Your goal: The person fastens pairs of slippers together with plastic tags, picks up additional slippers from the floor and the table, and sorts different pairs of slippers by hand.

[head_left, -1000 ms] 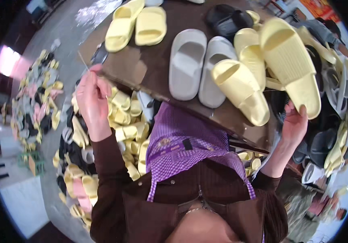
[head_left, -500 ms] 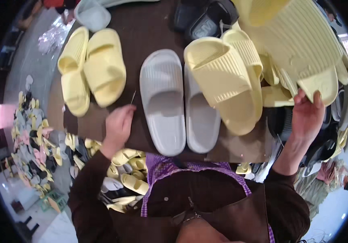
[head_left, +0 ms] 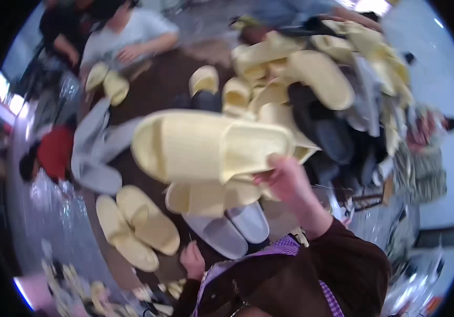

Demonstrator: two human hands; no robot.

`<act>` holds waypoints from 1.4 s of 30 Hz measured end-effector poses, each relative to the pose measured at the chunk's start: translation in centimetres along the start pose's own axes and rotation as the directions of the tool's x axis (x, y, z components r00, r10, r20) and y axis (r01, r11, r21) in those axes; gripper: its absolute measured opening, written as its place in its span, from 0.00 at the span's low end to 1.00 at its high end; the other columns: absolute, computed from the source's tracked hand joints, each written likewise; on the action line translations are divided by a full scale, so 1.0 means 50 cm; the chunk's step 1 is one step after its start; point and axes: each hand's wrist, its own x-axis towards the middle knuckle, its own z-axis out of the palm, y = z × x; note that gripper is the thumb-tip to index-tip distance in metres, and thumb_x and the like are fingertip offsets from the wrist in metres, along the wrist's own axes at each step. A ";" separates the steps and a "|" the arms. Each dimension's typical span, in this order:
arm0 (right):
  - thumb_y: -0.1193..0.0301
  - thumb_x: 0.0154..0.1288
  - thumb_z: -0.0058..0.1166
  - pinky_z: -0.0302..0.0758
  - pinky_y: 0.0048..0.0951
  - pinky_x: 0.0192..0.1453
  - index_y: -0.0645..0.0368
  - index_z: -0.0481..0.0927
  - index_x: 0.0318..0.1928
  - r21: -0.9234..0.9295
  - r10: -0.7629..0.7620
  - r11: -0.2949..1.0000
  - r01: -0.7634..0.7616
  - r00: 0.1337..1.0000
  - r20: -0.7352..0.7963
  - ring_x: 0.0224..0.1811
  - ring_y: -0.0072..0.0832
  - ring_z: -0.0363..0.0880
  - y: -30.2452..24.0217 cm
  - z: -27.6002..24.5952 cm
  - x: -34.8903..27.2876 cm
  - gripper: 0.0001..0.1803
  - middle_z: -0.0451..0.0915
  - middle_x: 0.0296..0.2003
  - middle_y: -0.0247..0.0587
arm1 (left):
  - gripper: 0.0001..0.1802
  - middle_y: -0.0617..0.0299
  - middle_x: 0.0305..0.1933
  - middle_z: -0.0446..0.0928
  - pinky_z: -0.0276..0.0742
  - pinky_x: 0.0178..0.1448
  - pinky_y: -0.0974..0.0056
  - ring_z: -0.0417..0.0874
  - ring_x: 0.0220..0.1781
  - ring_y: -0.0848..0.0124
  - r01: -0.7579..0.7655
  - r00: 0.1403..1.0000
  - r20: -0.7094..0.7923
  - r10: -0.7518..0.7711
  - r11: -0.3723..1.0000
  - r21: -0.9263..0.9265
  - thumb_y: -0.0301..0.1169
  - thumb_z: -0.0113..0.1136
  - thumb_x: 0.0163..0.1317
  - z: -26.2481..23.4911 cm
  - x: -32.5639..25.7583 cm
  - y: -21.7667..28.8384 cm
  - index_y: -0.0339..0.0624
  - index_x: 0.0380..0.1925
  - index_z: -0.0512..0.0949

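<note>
My right hand [head_left: 285,182] grips a large pale yellow slide sandal [head_left: 206,145] by its toe end and holds it sideways above the brown table [head_left: 153,90]. A second yellow sandal [head_left: 206,198] lies just beneath it. Under that pair sit two grey sandals [head_left: 232,230] near the table's front edge. My left hand [head_left: 192,260] is low at that edge, fingers curled; something thin seems pinched in it, though blur hides it.
A yellow sandal pair [head_left: 137,227] lies at the front left, a grey pair [head_left: 95,153] further left. A heap of yellow, black and grey sandals [head_left: 317,90] fills the right. Another person's hand [head_left: 126,53] rests at the far side. More people stand around.
The view has swung up and left. My right hand has lifted the yellow sandal off the pile and carried it leftward over the table. My left hand stays at the table's front edge.
</note>
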 end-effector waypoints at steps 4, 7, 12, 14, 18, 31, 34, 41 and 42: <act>0.69 0.63 0.45 0.81 0.33 0.36 0.75 0.69 0.49 0.092 -0.090 0.992 0.087 0.995 0.033 0.31 0.38 0.81 -0.042 0.046 -0.076 0.20 0.80 0.36 0.55 | 0.10 0.50 0.31 0.78 0.73 0.35 0.53 0.78 0.32 0.52 -0.034 0.999 -0.040 0.034 0.999 -0.004 0.29 0.50 0.61 0.024 -0.025 -0.017 0.40 0.39 0.78; 0.68 0.64 0.45 0.80 0.33 0.36 0.73 0.68 0.50 0.152 -0.187 0.971 0.186 0.982 -0.008 0.32 0.37 0.81 -0.092 0.062 -0.147 0.20 0.80 0.36 0.54 | 0.10 0.48 0.31 0.78 0.76 0.34 0.57 0.78 0.31 0.51 0.016 0.998 -0.063 -0.017 1.000 -0.010 0.29 0.53 0.61 0.040 -0.018 -0.039 0.43 0.42 0.78; 0.66 0.65 0.44 0.80 0.33 0.36 0.69 0.68 0.51 0.240 -0.378 0.889 0.390 0.921 -0.096 0.34 0.35 0.81 -0.178 0.051 -0.249 0.20 0.79 0.37 0.50 | 0.12 0.51 0.28 0.78 0.73 0.35 0.55 0.79 0.30 0.56 -0.028 1.000 0.006 0.029 0.999 -0.047 0.32 0.48 0.62 -0.008 0.007 0.001 0.38 0.38 0.77; 0.65 0.66 0.44 0.80 0.33 0.36 0.68 0.68 0.51 0.274 -0.424 0.858 0.435 0.900 -0.100 0.34 0.35 0.80 -0.206 0.034 -0.285 0.20 0.79 0.37 0.49 | 0.12 0.51 0.28 0.78 0.73 0.35 0.56 0.79 0.29 0.57 0.037 0.997 0.075 -0.031 0.996 -0.084 0.33 0.48 0.62 -0.022 0.015 0.010 0.38 0.38 0.77; 0.65 0.66 0.44 0.80 0.33 0.36 0.67 0.68 0.51 0.239 -0.580 0.778 0.581 0.810 -0.082 0.36 0.34 0.80 -0.249 -0.012 -0.351 0.19 0.78 0.37 0.47 | 0.13 0.51 0.26 0.78 0.74 0.34 0.57 0.80 0.28 0.59 0.190 0.967 0.199 -0.162 0.973 -0.128 0.33 0.47 0.62 -0.039 0.024 0.029 0.37 0.38 0.77; 0.75 0.63 0.45 0.80 0.35 0.46 0.64 0.65 0.54 0.207 -0.754 0.615 0.761 0.644 -0.128 0.45 0.39 0.76 -0.641 -0.192 -0.269 0.19 0.73 0.48 0.52 | 0.14 0.55 0.18 0.76 0.70 0.24 0.63 0.75 0.17 0.67 0.234 0.970 0.125 -0.209 0.939 -0.253 0.34 0.45 0.63 0.061 0.016 -0.112 0.35 0.38 0.76; 0.78 0.63 0.43 0.79 0.40 0.51 0.68 0.63 0.54 0.270 -0.820 0.509 0.817 0.556 -0.135 0.47 0.48 0.74 -0.840 -0.239 -0.174 0.19 0.70 0.50 0.57 | 0.14 0.55 0.19 0.76 0.69 0.22 0.64 0.73 0.15 0.68 0.503 0.863 0.206 -0.461 0.750 -0.429 0.33 0.45 0.63 0.060 0.019 -0.098 0.34 0.36 0.76; 0.76 0.67 0.39 0.75 0.51 0.56 0.73 0.56 0.53 0.054 -0.855 0.411 0.910 0.405 -0.324 0.52 0.57 0.71 -1.198 -0.364 0.021 0.17 0.67 0.51 0.67 | 0.15 0.56 0.17 0.74 0.66 0.19 0.67 0.72 0.15 0.71 0.662 0.747 0.275 -0.606 0.635 -0.398 0.35 0.46 0.63 0.015 -0.022 -0.037 0.33 0.35 0.75; 0.76 0.67 0.39 0.75 0.51 0.56 0.73 0.56 0.53 0.075 -0.842 0.435 0.897 0.435 -0.320 0.52 0.57 0.71 -1.204 -0.410 0.085 0.17 0.67 0.51 0.67 | 0.15 0.56 0.17 0.73 0.65 0.19 0.67 0.72 0.15 0.71 0.721 0.688 0.310 -0.656 0.569 -0.395 0.36 0.46 0.63 0.011 -0.042 -0.052 0.33 0.35 0.74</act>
